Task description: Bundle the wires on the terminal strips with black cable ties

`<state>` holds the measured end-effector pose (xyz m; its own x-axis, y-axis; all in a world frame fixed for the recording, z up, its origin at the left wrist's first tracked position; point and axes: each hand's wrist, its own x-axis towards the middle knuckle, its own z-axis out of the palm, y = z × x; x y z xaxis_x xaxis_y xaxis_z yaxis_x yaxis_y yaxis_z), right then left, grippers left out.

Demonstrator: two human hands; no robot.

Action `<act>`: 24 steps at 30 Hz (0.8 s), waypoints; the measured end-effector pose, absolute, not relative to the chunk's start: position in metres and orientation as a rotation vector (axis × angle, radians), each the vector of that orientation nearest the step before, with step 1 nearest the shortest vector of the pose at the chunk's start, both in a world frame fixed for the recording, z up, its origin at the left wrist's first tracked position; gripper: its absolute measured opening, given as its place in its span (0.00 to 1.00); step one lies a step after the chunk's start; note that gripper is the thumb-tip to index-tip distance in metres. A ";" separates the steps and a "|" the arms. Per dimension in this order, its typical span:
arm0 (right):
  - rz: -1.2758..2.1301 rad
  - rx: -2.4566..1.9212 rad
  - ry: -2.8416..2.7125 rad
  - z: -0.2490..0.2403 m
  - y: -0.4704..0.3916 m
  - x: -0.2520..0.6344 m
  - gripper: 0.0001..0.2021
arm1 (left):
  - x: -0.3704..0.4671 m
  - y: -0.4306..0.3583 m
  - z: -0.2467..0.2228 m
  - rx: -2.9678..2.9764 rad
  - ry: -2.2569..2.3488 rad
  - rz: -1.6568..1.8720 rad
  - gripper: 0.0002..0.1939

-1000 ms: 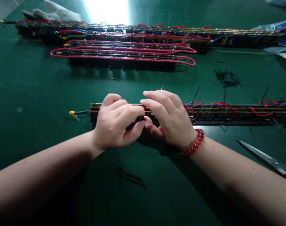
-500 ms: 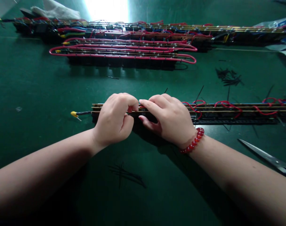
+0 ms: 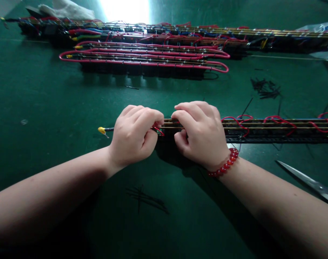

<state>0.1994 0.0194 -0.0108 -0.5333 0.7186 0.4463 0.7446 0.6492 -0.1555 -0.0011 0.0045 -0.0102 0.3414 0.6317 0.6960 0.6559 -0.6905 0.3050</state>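
Observation:
A long black rail (image 3: 262, 135) with brass rods along its top and looped red wires lies crosswise in front of me. Its left end has a short black lead with a yellow tip (image 3: 101, 130). My left hand (image 3: 136, 133) is closed around the rail near that end, fingers over the far side and thumb on the near side. A short red wire (image 3: 160, 132) pokes out beside its fingertips. My right hand (image 3: 200, 133), wearing a red bead bracelet (image 3: 227, 164), grips the rail a little further right, with fingers curled over the rods. Both palms hide the rail beneath them.
Similar wired rails (image 3: 153, 63) with red cables lie across the back of the green table (image 3: 58, 97). Cut black ties (image 3: 265, 88) are heaped at the right, and loose black ties (image 3: 147, 199) lie in front. Scissors (image 3: 312, 181) rest beside my right forearm.
The rail has slid to the right, its yellow tip now closer to my left hand. My right hand has shifted slightly right and its fingers have curled more. A gap shows between my hands.

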 end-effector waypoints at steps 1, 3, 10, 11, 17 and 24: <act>-0.073 -1.132 -2.361 -0.011 0.019 0.200 0.16 | -0.001 0.005 -0.010 -2.538 -1.236 -1.268 0.10; -0.081 -1.110 -2.293 -0.012 0.020 0.202 0.20 | 0.000 0.005 -0.011 -2.522 -1.314 -1.142 0.10; -0.156 -0.937 -2.319 -0.014 0.022 0.200 0.15 | 0.002 0.006 -0.012 -2.567 -1.443 -0.819 0.14; -0.145 -0.955 -2.354 -0.014 0.022 0.200 0.15 | 0.002 0.007 -0.012 -2.585 -1.414 -0.823 0.14; -0.169 -1.111 -2.455 -0.013 0.024 0.198 0.10 | 0.000 0.010 -0.011 -2.627 -1.330 -0.825 0.13; -0.162 -1.131 -2.459 -0.010 0.023 0.199 0.10 | 0.000 0.007 -0.009 -2.681 -1.265 -0.869 0.12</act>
